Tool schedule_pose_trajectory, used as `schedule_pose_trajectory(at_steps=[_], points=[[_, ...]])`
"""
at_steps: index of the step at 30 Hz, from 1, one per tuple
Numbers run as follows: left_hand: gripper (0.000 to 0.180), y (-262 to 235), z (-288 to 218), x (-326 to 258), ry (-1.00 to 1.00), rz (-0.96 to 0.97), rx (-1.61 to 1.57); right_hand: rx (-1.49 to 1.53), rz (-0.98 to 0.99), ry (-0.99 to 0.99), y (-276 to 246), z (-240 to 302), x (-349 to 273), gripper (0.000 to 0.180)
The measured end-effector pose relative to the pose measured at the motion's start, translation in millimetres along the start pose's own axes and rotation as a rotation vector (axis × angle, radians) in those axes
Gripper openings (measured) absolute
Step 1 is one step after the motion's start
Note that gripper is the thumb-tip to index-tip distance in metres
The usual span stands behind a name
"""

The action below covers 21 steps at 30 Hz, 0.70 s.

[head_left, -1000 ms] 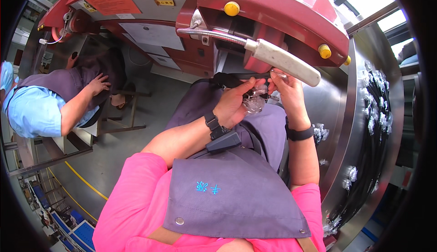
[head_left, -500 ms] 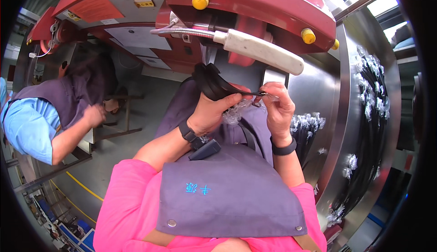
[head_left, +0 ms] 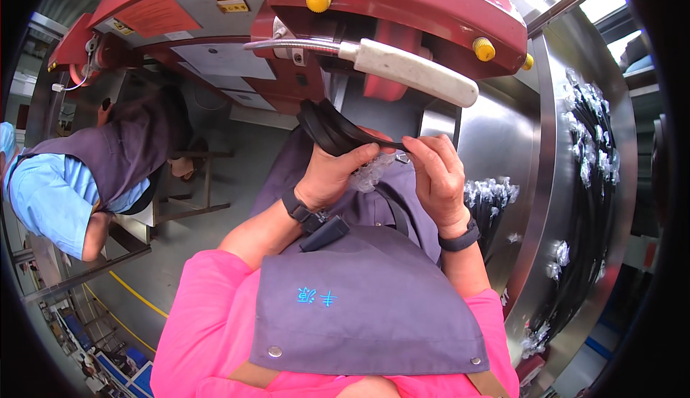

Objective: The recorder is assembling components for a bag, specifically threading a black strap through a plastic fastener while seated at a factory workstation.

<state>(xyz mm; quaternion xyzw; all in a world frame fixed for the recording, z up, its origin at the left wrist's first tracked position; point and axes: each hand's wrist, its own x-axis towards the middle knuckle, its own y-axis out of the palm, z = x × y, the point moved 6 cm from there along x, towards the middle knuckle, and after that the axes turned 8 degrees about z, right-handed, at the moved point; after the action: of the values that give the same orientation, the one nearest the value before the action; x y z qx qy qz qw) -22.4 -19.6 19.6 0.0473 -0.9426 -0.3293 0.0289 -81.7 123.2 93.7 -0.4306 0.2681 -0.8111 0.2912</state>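
Observation:
My left hand (head_left: 330, 175) is closed around a looped black belt (head_left: 328, 131) in front of the red machine. Its thumb lies along the near side of the strap. My right hand (head_left: 435, 175) pinches the same strap farther right, between thumb and fingers. A small metal buckle piece (head_left: 402, 158) shows just below that pinch. Crumpled clear plastic wrap (head_left: 369, 174) hangs under the strap between both hands. My palms hide part of the belt, so I cannot tell whether it is one strap or more.
Overhead juts a red machine (head_left: 402, 10) with yellow knobs and a white-handled bar (head_left: 417, 73). At right, a steel trough (head_left: 544, 204) holds black straps (head_left: 575, 233) with plastic-wrapped ends. More wrapped straps (head_left: 491, 200) hang beside my right forearm. A co-worker (head_left: 93, 154) bends at left.
My right fingers have changed their hold, from the buckle area to a pinch over the strap. The left grip stays about the same. The co-worker's near arm has drawn back.

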Motion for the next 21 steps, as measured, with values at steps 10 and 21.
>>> schedule_pose_trajectory(at_steps=[10,21], points=[[0.022,-5,8,2,0.007,-0.026,-0.031,0.089,-0.048,0.162,3,-13,-6,0.021],[0.017,-18,35,14,-0.141,-0.178,-0.312,0.411,-0.003,0.536,27,-48,2,0.009]])
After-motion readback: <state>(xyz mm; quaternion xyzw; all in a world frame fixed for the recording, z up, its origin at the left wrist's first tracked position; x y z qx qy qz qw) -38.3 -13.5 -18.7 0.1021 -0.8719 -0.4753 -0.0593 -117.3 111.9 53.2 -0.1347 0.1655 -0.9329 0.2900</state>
